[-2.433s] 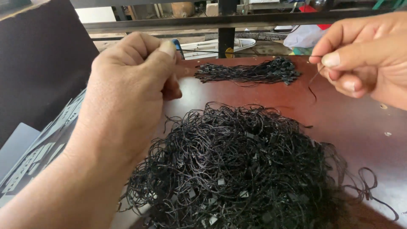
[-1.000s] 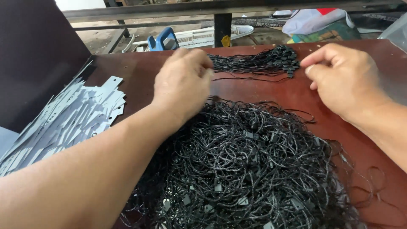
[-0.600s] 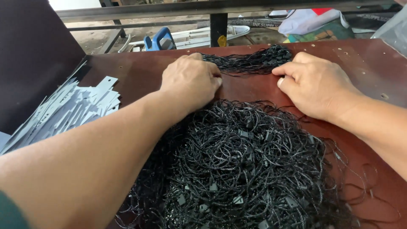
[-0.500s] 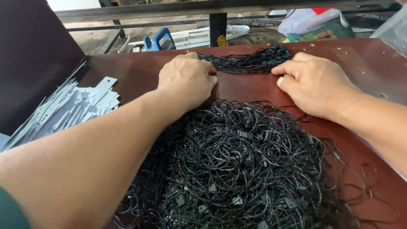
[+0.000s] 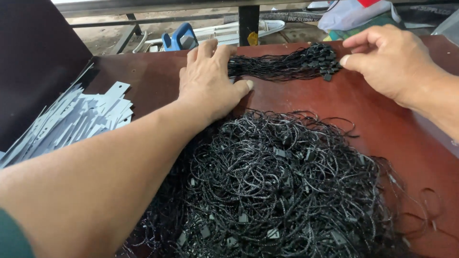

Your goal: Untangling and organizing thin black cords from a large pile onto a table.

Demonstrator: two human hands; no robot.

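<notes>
Left hand [image 5: 210,79]: flat, palm down, fingers spread, pressing on the left end of the neat bundle [image 5: 282,64] near the far edge of the surface [image 5: 158,81]. Grip open, nothing pinched; it pins rather than holds.
Right hand [image 5: 389,62]: at the bundle's right end, by the small black clasps; fingers loosely curled, forefinger tip close to or just touching the clasps. Grip part open; cannot tell if a cord sits between thumb & finger.
Bundle: black looped cords laid side by side, running left-right along the far edge, clasps bunched at the right end.
Loose pile [image 5: 282,191]: big tangle of the same black cords w/ clasps, middle to near edge, apart from the bundle.
Grey tags [image 5: 71,124]: flat punched strips heaped at the left edge, untouched.
Beyond far edge: blue-handled item [image 5: 181,38], metal frame, bagged stuff.
Change: a moment ago both hands were bunched close over the bundle; earlier still, raised w/ a single cord pinched in the right. Now the left has flattened out & the right has slid out to the clasp end.
Meaning (my read): one more cord has joined the bundle; hands are squaring it up. Most cords are still in the pile, so sorting looks early.
</notes>
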